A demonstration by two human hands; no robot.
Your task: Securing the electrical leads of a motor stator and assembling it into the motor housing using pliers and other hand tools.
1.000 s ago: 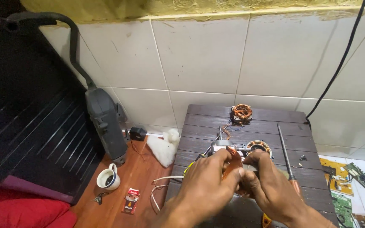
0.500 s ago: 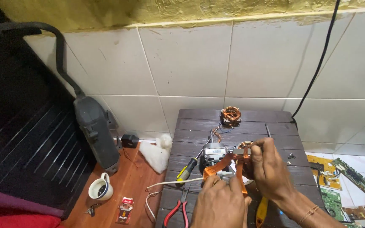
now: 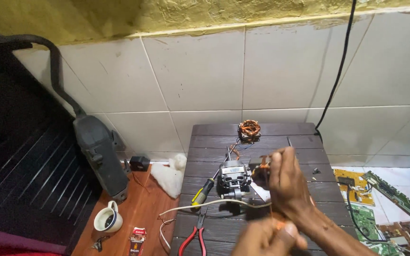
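**Small motor on the slatted table, copper wire drawn between two hands**

Right hand (image 3: 288, 182) is sitting just right of centre, fingers pinched closed on something coppery at the right side of the small electric motor (image 3: 234, 178); exactly what it is pinching is too small to tell. Left hand (image 3: 266, 239) is curling closed at the bottom edge, seemingly gripping a thin copper wire (image 3: 271, 213) running up toward the right hand, probably to hold it taut.

The motor is resting mid-frame on the dark slatted table (image 3: 304, 142), presumably for a steady base. Tools are lying within reach at its left: a yellow-handled screwdriver (image 3: 202, 192) and red-handled pliers (image 3: 191, 236) at lower centre. A white cable (image 3: 200, 206) is trailing across the slats. A copper-wound coil (image 3: 249, 129) is sitting at the table's far edge, set aside.

Lower left: a white cup (image 3: 107, 219) on the reddish surface.
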